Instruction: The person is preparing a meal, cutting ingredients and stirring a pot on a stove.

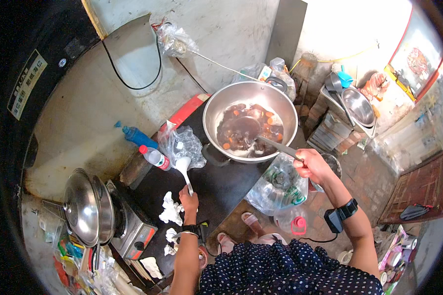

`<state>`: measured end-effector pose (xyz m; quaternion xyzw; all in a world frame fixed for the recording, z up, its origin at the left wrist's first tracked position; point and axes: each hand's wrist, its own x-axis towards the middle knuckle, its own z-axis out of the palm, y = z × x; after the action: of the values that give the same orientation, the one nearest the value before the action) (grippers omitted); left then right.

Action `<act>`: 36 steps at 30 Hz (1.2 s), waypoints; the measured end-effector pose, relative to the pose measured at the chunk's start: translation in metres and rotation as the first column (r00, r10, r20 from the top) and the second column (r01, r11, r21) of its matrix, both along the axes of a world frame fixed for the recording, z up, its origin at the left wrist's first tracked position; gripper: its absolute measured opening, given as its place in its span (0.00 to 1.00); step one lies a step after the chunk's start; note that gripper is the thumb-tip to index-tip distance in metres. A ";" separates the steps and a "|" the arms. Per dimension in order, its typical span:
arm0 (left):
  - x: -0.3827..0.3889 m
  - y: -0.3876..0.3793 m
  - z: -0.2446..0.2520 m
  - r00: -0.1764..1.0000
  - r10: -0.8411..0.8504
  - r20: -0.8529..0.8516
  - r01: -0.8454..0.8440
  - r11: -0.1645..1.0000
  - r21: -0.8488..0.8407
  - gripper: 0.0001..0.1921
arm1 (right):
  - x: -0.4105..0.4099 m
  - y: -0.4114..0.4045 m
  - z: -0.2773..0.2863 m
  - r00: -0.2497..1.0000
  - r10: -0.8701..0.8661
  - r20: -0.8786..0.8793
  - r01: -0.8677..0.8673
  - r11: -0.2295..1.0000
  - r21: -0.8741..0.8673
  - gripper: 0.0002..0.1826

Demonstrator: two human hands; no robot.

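My right hand (312, 166) grips the handle of a metal ladle (280, 146), whose bowl lies in the dark broth of a large steel pot (250, 88). Chunks and orange carrot slices (226, 146) float in the broth. My left hand (189, 201) holds a white spoon or ladle (183, 164) by its handle, its bowl raised near a crumpled clear plastic bag (192, 142). Left of that bag are a clear bottle with a red cap (155, 158) and a blue plastic bottle (138, 136). Crumpled white tissues (171, 210) lie beside my left hand on the dark tabletop (214, 188).
A lidded steel pan (83, 208) sits on a gas stove (134, 236) at left. A plastic bag (278, 184) hangs by the table's right edge, above a big clear jug (289, 219). Steel basins (358, 105) stand at upper right. A cable runs from the right wrist device.
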<state>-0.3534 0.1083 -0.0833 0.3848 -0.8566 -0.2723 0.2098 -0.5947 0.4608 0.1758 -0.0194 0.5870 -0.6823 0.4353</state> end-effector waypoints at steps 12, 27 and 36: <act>-0.025 0.017 0.104 0.924 0.089 -0.373 0.173 0.770 0.614 0.15 | 0.025 0.023 0.018 0.924 -0.017 -0.382 0.085 0.983 0.162 0.11; -0.129 0.053 0.181 0.859 0.363 -0.361 0.218 0.379 0.899 0.14 | -0.018 0.013 0.015 0.179 0.547 -0.818 0.401 0.718 0.569 0.09; -0.165 0.061 0.162 0.612 0.666 -0.427 0.184 0.404 0.896 0.13 | -0.029 0.008 0.006 0.198 0.588 -0.784 0.417 0.673 0.610 0.10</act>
<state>-0.5180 0.1695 0.0784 0.4204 -0.3360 -0.7677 0.3479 -0.6236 0.4689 0.1818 -0.3066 0.9345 -0.1783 -0.0293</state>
